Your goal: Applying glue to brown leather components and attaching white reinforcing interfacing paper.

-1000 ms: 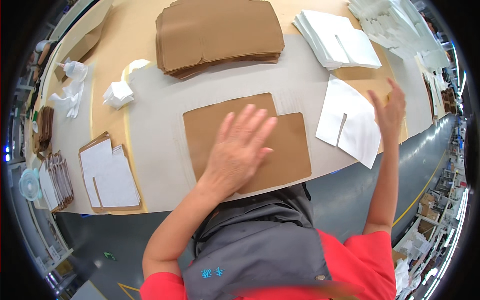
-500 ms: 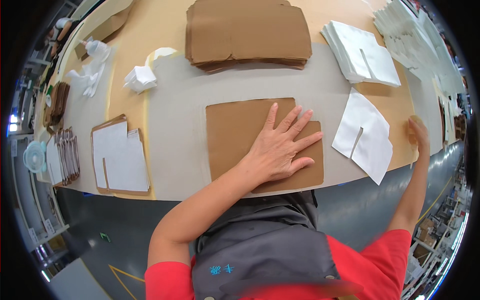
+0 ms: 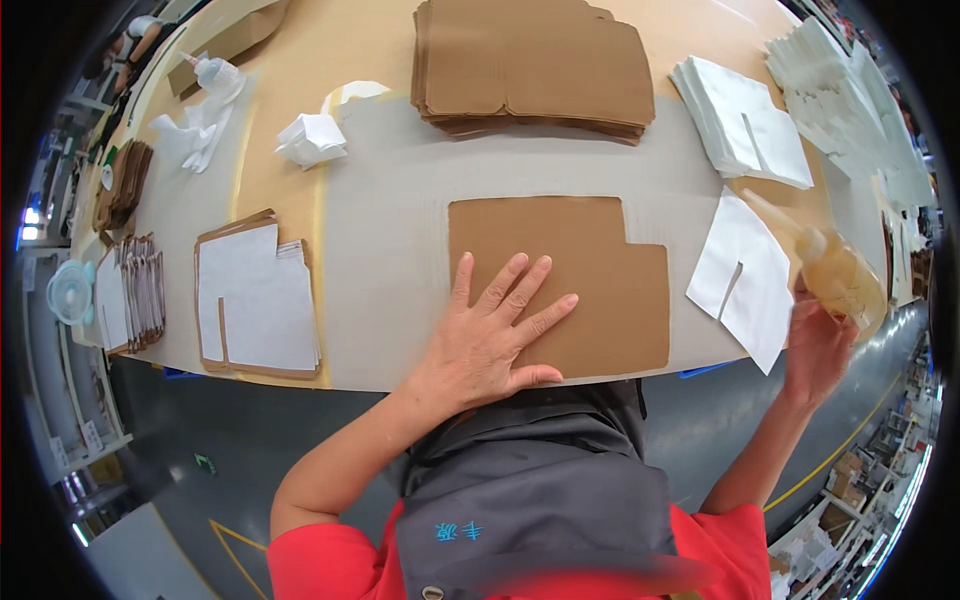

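Observation:
Flat on the table before me lies a brown notched panel (image 3: 600, 290). My left hand (image 3: 490, 335) rests on its lower left part, fingers spread. At the right, my right hand (image 3: 822, 345) is wrapped round a squeeze bottle (image 3: 845, 278) of amber liquid, raised and tilted with its nozzle toward the upper left. The bottle is somewhat blurred. Between the panel and that hand lies a white slit sheet (image 3: 738, 275), set at an angle near the table's edge.
A tall stack of brown panels (image 3: 530, 70) stands at the far middle. White slit sheets (image 3: 745, 120) are piled behind the angled one. To the left are white-faced brown pieces (image 3: 255, 300), a crumpled white cloth (image 3: 312, 140), a clear bottle (image 3: 215, 75) and a row of upright pieces (image 3: 140, 295).
My right hand has come inward from the table's right edge, lifting the amber bottle into plain view. My left hand has slid left and nearer me across the brown panel.

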Action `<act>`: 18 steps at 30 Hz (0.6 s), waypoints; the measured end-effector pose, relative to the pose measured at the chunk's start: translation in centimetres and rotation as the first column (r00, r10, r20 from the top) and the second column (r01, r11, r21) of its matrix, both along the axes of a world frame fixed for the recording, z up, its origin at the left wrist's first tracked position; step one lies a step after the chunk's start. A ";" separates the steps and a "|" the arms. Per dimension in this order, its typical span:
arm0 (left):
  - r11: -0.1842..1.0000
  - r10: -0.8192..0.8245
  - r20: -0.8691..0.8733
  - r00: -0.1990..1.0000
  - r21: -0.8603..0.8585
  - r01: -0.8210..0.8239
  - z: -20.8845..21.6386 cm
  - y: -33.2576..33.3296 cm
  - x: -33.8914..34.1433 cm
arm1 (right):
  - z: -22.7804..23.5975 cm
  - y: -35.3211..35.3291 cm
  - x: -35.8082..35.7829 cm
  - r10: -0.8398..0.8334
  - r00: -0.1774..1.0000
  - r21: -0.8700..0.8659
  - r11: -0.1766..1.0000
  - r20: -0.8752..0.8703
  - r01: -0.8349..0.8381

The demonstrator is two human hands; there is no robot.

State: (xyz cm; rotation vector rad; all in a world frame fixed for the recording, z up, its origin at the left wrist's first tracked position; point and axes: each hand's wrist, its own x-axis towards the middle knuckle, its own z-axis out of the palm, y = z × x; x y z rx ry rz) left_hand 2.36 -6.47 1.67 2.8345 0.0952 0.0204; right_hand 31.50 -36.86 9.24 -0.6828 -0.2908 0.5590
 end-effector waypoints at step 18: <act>0.935 0.355 0.243 0.903 -0.081 -0.345 -0.8 4.1 -1.6 | -8.2 20.4 -10.4 0.228 0.547 -0.290 0.956 0.805 0.029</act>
